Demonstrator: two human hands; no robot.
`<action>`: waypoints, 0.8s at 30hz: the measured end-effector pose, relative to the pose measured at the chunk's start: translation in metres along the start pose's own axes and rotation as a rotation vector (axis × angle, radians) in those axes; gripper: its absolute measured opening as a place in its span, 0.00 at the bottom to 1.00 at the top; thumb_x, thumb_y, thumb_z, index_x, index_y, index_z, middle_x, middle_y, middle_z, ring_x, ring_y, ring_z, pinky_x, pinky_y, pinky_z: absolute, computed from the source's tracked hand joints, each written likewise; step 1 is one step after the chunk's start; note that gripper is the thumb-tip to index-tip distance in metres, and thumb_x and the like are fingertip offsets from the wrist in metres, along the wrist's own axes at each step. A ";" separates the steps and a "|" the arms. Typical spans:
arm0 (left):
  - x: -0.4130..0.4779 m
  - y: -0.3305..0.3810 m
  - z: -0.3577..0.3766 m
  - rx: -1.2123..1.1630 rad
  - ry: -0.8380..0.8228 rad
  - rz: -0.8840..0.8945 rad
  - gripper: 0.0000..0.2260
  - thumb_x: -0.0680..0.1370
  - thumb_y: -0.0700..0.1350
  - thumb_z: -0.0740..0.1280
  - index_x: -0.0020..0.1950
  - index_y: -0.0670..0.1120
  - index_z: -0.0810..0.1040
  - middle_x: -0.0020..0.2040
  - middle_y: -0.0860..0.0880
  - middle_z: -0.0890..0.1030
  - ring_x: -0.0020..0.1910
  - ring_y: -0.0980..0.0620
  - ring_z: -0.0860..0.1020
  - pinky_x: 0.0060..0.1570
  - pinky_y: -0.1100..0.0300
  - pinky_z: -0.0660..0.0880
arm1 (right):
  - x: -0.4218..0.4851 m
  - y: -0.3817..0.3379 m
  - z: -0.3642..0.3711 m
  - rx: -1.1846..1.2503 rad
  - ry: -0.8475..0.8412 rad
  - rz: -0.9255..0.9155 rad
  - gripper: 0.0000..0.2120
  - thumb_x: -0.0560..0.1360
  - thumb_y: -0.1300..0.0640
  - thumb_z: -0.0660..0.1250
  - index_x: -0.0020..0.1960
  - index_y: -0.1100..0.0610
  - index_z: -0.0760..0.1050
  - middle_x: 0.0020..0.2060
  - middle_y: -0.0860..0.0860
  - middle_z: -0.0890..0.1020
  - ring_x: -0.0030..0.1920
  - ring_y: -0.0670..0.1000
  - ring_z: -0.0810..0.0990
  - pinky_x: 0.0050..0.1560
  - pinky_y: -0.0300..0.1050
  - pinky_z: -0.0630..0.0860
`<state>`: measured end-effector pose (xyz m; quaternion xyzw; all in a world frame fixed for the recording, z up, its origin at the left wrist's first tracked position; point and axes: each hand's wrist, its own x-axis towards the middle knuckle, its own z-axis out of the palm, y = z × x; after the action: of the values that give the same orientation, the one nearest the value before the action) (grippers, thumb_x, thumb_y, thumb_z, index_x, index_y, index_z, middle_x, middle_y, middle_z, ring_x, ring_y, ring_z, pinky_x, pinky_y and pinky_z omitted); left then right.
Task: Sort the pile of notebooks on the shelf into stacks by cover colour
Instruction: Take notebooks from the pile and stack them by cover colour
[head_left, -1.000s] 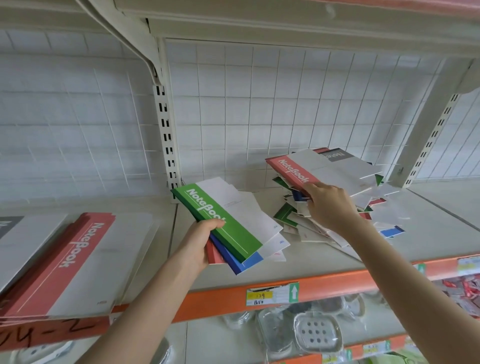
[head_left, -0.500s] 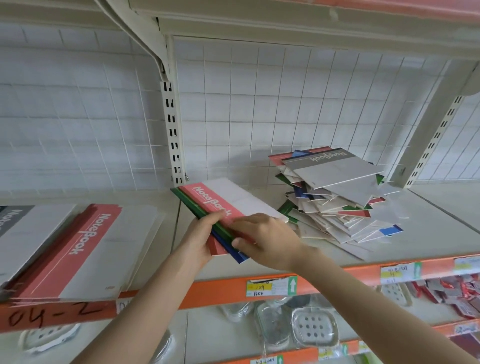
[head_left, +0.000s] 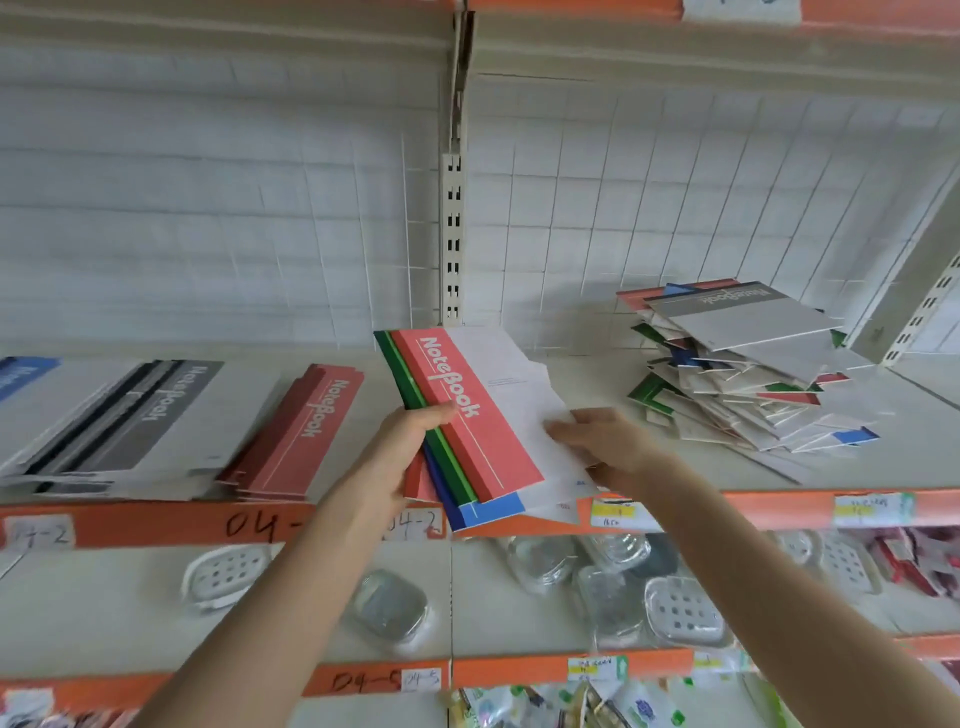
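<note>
Now left hand (head_left: 402, 457) grips notebook fan (head_left: 467, 410); right hand (head_left: 618, 447) touching, fingers (head_left: 576, 426) straight; red stack (head_left: 306, 431), pile (head_left: 737, 374) flank.

1. A person's left hand (head_left: 400, 447) grips fanned notebooks (head_left: 467, 415), red cover topmost, over the shelf (head_left: 779, 506) edge.
2. The right hand (head_left: 602, 447) touches their white side.
3. A red stack (head_left: 306, 431) and a grey stack (head_left: 150, 410) lie left; the mixed pile (head_left: 743, 384) sits right.

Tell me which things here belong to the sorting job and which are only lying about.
Job: held notebooks, left hand, right hand, mixed pile, red stack, grey stack, blue notebook.
Lying about: soap dishes, price labels.
</note>
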<state>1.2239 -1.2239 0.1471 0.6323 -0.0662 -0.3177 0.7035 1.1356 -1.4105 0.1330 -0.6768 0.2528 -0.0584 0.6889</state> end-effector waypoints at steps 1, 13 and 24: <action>-0.007 -0.001 -0.010 0.004 0.014 0.000 0.06 0.77 0.46 0.66 0.50 0.45 0.79 0.40 0.47 0.85 0.36 0.48 0.82 0.36 0.57 0.76 | -0.007 0.003 0.011 0.057 0.009 -0.021 0.04 0.76 0.66 0.64 0.43 0.64 0.76 0.28 0.52 0.82 0.27 0.48 0.80 0.28 0.40 0.77; -0.106 -0.031 -0.115 -0.046 0.079 -0.043 0.04 0.79 0.41 0.63 0.49 0.49 0.76 0.42 0.48 0.82 0.41 0.49 0.81 0.37 0.56 0.74 | -0.084 0.040 0.140 -0.141 0.349 -0.083 0.01 0.76 0.64 0.64 0.45 0.61 0.72 0.30 0.53 0.72 0.24 0.50 0.69 0.15 0.32 0.62; -0.123 -0.010 -0.197 -0.108 0.206 0.032 0.04 0.80 0.41 0.62 0.54 0.47 0.74 0.42 0.48 0.80 0.38 0.51 0.78 0.28 0.60 0.73 | -0.038 0.013 0.178 -0.309 0.505 -0.159 0.19 0.72 0.66 0.62 0.62 0.62 0.66 0.49 0.60 0.76 0.41 0.59 0.77 0.32 0.49 0.76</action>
<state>1.2204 -0.9912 0.1376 0.6216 0.0136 -0.2432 0.7445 1.1757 -1.2330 0.1229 -0.7553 0.3681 -0.2395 0.4865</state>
